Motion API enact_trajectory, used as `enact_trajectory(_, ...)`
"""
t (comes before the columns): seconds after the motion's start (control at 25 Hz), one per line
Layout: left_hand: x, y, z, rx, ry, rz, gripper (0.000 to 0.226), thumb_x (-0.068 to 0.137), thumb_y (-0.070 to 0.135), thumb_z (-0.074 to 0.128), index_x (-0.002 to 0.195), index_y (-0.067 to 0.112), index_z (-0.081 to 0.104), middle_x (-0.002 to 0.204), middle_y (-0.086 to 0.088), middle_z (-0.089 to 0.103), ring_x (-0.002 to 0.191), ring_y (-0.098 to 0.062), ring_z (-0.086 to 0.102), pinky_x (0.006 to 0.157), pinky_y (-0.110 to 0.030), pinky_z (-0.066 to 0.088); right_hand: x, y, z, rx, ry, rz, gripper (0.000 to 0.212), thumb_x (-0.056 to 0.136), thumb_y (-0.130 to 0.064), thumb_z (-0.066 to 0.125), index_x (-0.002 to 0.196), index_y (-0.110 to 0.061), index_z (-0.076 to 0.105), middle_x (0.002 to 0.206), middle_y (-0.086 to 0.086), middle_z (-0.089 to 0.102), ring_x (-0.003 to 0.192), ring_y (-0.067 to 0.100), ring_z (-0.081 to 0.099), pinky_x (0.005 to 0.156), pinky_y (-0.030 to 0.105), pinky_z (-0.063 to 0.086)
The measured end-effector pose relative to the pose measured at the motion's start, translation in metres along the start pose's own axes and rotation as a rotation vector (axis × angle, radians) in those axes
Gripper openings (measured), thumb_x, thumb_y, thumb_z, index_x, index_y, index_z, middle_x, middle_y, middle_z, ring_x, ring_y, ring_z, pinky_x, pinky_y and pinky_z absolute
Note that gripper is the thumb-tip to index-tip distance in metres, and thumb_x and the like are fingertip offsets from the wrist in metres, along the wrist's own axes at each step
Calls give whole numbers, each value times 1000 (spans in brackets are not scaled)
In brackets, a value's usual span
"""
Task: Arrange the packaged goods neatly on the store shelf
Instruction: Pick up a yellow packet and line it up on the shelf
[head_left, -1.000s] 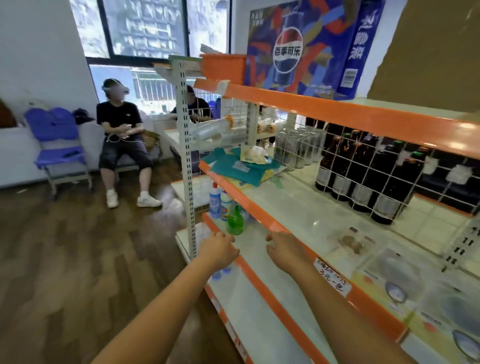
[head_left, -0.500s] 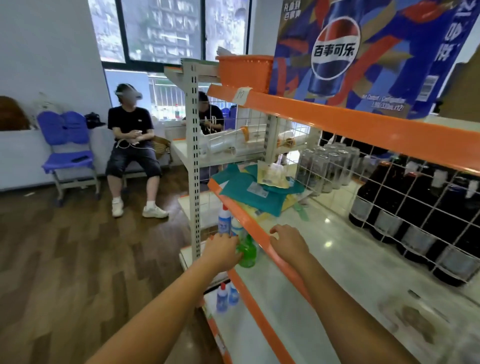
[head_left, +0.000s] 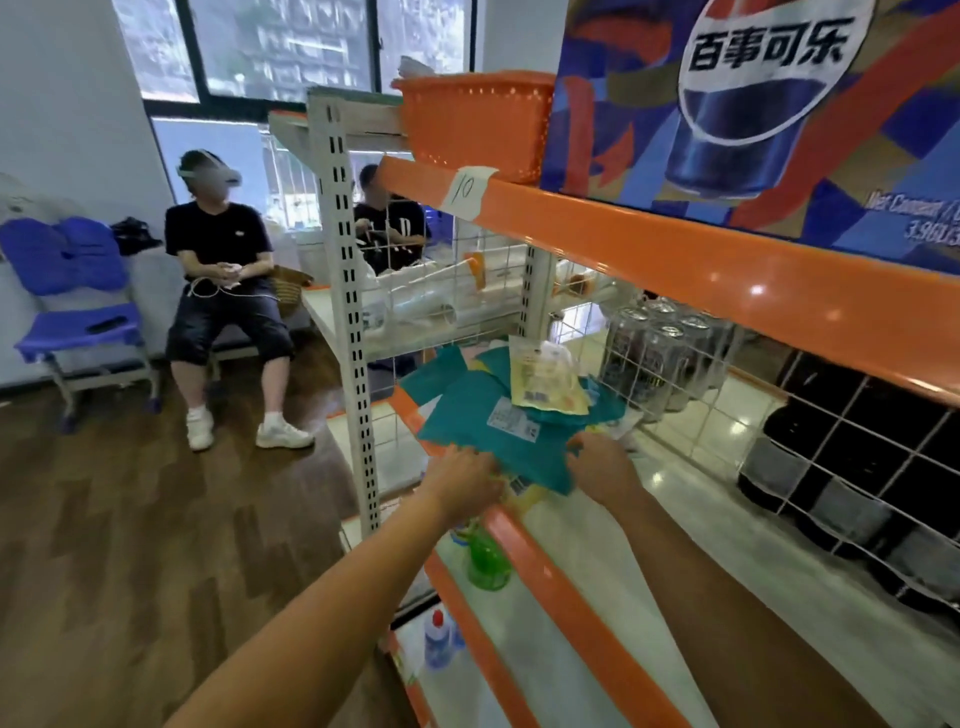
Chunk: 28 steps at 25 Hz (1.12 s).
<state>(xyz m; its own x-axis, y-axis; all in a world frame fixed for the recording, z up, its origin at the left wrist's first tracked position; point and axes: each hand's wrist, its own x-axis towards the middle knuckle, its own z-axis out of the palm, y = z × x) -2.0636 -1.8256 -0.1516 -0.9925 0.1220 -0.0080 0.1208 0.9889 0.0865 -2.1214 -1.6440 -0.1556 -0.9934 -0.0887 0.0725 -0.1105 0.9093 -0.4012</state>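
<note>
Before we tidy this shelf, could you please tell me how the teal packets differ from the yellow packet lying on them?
The teal packets are several, opaque and spread underneath; the yellow packet is single, partly see-through and on top. All are flat pouches on the same shelf.
</note>
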Motion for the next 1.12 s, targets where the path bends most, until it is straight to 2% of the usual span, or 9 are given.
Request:
enact_trajectory(0.2,68,-32,-13,9,56,80,35,95,32,41,123,15,55,122,-10,55,116,-30,49,91,-42,43,59,-10,-16,108,98,133,29,92,-17,47,114,-10,64,118,12,63,104,26,58,84,31,46)
enact_trajectory(0.36,122,-53,-25,-7,97,162,38,97,35,39,126,16,53,126,-10,53,119,-30,46,95,-43,40,101,-20,-20,54,68,270,28,92,-22,50,115,-8,59,115,13,61,94,26,56,70,27,39)
enact_trajectory(0.48,153,-64,-26,-50,85,218,38,95,37,43,126,17,53,130,-9,52,121,-28,45,96,-41,38,128,-24,-18,23,34,379,28,90,-22,51,116,-13,56,111,8,60,84,21,51,68,27,39)
enact_trajectory(0.6,173,-71,-20,-58,56,257,39,95,37,43,128,19,51,131,-8,50,123,-27,43,98,-41,37,141,-25,-8,1,-17,467,28,91,-25,48,116,-15,55,103,6,58,86,21,54,69,28,42)
enact_trajectory(0.76,192,-77,-10,-109,20,302,38,95,36,44,127,16,50,129,-8,51,120,-28,46,98,-43,38,153,-24,2,94,1,571,33,87,-32,49,114,-13,55,105,8,61,94,25,59,82,36,51)
enact_trajectory(0.84,198,-77,-6,-140,6,316,38,95,36,45,128,17,48,129,-8,51,118,-28,48,96,-42,39,158,-22,4,129,10,605,34,85,-33,52,113,-14,56,103,8,63,93,25,61,82,36,53)
enact_trajectory(1.0,203,-80,-5,-201,18,334,40,95,33,46,132,16,45,131,-9,48,117,-29,48,96,-41,40,167,-23,-2,534,74,657,32,90,-21,60,120,-8,58,107,9,60,86,23,60,69,32,52)
enact_trajectory(1.04,204,-82,-5,-207,23,343,41,95,33,46,132,16,44,131,-10,47,118,-29,48,96,-41,40,168,-24,-4,618,80,665,32,91,-17,61,120,-7,58,109,11,59,84,22,58,69,30,50)
enact_trajectory(1.12,207,-84,-5,-208,27,364,41,95,33,46,132,16,44,132,-10,46,117,-30,47,94,-41,41,172,-23,-4,721,100,684,33,89,-14,63,120,-3,60,110,14,61,87,24,58,78,30,48)
